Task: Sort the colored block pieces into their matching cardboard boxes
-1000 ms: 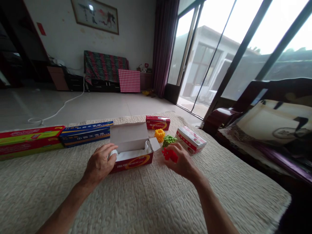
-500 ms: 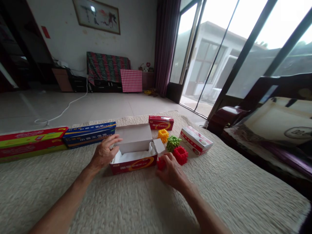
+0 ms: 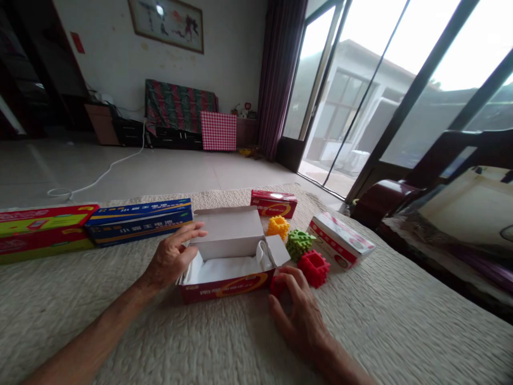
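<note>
A red cardboard box (image 3: 228, 289) lies with its lid raised at the back and a flap out at its right end. White lining (image 3: 230, 269) and a rolled white piece are inside it. My left hand (image 3: 173, 255) rests against the box's left end, fingers stretched and apart. Beside the right end, my right hand (image 3: 300, 307) has its fingertips at a small red block (image 3: 276, 286), thumb spread away; the fingers partly hide it. Close by are a larger red toothed cube (image 3: 314, 269), a green one (image 3: 300, 244) and a yellow one (image 3: 278, 228).
A blue box (image 3: 140, 222) and a red-and-green box (image 3: 48, 230) stand at the left. A small red box (image 3: 274, 203) is behind the cubes, and a white-and-red box (image 3: 340, 240) lies to their right. Everything stands on a quilted cream cover (image 3: 224, 342).
My right thumb has moved away from the fingers, showing more of the small red block. My left hand stays at the box's left end. The view has shifted slightly.
</note>
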Demonstrator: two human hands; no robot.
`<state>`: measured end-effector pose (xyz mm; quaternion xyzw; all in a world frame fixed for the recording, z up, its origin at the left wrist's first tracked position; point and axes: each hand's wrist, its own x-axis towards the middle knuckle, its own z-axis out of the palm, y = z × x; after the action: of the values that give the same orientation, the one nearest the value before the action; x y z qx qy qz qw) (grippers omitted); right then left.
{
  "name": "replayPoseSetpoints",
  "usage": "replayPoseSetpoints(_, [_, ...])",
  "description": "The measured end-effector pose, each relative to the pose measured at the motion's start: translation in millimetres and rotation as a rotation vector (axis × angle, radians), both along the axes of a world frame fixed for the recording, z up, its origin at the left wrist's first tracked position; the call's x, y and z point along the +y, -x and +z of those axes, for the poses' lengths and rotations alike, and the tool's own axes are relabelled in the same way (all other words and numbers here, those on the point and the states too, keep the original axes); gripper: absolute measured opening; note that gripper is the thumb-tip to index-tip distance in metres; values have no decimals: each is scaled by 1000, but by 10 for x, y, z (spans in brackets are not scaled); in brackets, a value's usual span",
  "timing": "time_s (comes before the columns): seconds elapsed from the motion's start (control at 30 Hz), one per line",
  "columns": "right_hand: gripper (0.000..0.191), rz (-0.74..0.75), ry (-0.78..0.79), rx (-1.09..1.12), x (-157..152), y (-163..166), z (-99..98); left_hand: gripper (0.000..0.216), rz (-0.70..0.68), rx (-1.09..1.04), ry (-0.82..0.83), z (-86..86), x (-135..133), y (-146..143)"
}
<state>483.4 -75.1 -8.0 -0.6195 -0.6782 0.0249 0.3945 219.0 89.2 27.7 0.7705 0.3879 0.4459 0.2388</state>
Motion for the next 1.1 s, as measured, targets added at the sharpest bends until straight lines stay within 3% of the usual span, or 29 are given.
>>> replayPoseSetpoints(0.33, [25,13,-69,30,17,22,-35,30,-36,90,-11,-43,90,61])
replayPoseSetpoints(0.63, [29,39,-128,-89,24,0,-36,37,39,86,-76,-35,52,5])
replayPoseSetpoints(1.1, [44,120,-157,-147,24,-22,-73,39,159,174,-221,377,-165,60])
